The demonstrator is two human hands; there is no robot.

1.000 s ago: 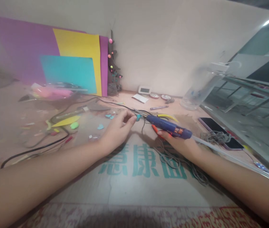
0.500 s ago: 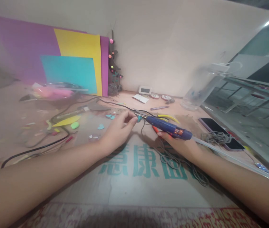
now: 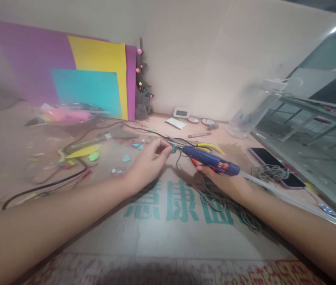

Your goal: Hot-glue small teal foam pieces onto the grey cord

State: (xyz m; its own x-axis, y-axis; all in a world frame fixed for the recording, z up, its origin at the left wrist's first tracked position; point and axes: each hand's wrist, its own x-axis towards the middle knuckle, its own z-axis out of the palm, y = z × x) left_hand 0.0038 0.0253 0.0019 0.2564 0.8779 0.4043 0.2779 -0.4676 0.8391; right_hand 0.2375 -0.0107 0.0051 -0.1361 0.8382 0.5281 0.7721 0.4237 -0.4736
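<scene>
Barely anything has shifted since the earlier frames: your hands hold their places, while the teal piece point(image 3: 174, 149) shows a little less beyond your fingertips. Taking the glue gun's tip as the dial's centre, your left hand point(image 3: 151, 162) comes in from 8 o'clock, its grip pinched closed, thumb against forefinger, on that small piece. Your right hand point(image 3: 221, 178), at 4 o'clock, has its grip closed around the blue glue gun point(image 3: 211, 160), its nozzle just beside the piece.

Watch the dark cable point(image 3: 145, 130) crossing behind your left hand, toward 10 o'clock, and the tangled grey cord point(image 3: 215, 201) below your right wrist at 5. Yellow curved handles point(image 3: 212, 146) lie close behind the gun at 2. On the worktop point(image 3: 156, 241), teal cutouts point(image 3: 126, 158) sit at 9 o'clock, the yellow piece point(image 3: 83, 151) beyond them. A pen point(image 3: 199, 135) lies at 1, a small white display point(image 3: 181, 113) stands at 12, and a clear jug point(image 3: 243, 114) at 2. Your phone point(image 3: 264, 156) lies at 3, with a cord bundle point(image 3: 271, 171) over it. Coloured sheets point(image 3: 87, 93) lean at 10, behind a blurred clear bag of pink things point(image 3: 67, 114).
</scene>
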